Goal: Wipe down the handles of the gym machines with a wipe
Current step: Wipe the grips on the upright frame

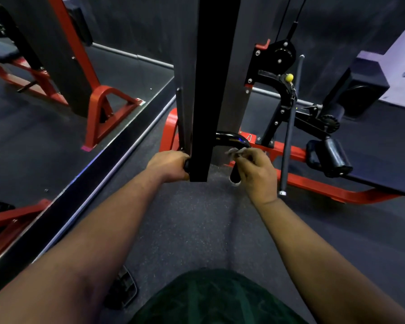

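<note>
Both hands [171, 163] [255, 169] grip the handle [232, 139]; right holds wipe [236, 152].

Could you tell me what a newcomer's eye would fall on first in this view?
Both hands at centre grip a curved black handle: the left hand holds its left end by the black upright column, the right hand presses a crumpled wipe onto its right grip. The machine's red frame lies behind.

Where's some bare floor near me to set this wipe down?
Speckled floor between your forearms, below the U-shaped handle, is bare. It is crowded right of the right hand: straight bar, red frame, roller pad.
</note>
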Available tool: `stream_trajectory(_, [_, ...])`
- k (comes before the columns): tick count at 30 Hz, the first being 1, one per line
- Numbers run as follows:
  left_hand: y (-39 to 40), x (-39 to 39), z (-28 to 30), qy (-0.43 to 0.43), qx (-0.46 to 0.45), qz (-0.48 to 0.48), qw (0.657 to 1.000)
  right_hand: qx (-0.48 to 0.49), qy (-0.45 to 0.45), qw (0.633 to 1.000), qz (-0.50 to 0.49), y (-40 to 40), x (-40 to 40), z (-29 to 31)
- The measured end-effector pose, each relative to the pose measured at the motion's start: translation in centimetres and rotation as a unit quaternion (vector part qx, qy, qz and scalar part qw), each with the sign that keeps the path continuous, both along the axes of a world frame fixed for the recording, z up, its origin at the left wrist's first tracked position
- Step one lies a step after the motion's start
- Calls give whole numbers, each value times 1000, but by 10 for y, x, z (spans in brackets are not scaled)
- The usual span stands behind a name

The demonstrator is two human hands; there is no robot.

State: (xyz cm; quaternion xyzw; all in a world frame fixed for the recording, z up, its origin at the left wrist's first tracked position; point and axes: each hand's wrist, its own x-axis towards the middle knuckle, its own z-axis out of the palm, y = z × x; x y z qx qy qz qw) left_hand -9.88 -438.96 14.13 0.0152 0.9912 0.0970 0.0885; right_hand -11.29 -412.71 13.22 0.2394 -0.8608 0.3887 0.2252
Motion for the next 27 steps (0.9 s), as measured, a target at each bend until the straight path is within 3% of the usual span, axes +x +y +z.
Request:
stream_trajectory(3, [0,3,0,4,-7,-1,1000,44,3,999,-17,4,-8,-25])
stream_trajectory(7, [0,6,0,6,-6,-6,1000,274,72,959,1,22,-5,-73])
stream_trajectory(12, [0,7,0,5,-1,-11,1000,297,-70,952,24,25,11,-100])
stream_trajectory(14, [-1,6,-1,5,-2,-11,1000,221,-113,967,64,36,15,-95])
stream_trajectory(16, [-2,5,-2,7,-3,-12,1000,84,-119,986,81,45,19,-83])
stream_trajectory(20, [-2,3,-3,9,-4,-11,1000,-165,-131,977,17,35,21,-38])
stream_trajectory(24, [-1,1,-1,1,-6,-8,1000,-221,-126,967,20,8,1,-18])
stream_trajectory(27, [-1,2,-1,1,-6,-5,1000,-221,-150,963,-41,-9,-1,-34])
